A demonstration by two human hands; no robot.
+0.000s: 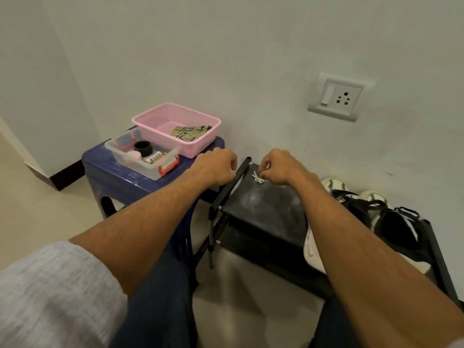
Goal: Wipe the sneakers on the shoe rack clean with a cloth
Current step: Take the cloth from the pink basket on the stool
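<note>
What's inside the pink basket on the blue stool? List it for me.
The pink basket holds one folded cloth, greenish with dark checks, toward its right end. Whatever lies beneath the cloth is covered.

Shoe rack (263, 209): black top shelf, matt, dulled by pale dusty smears. Frame tubes (211, 237): smooth, metal-looking, slight sheen. Keys (257, 177), back left corner of that shelf: bright metal. Basket (190, 149): pink latticed plastic. Cloth (190, 133) inside: checked woven fabric. Box (135, 167): clear glossy plastic. Stool (113, 177): blue plastic, faintly glossy.
</note>
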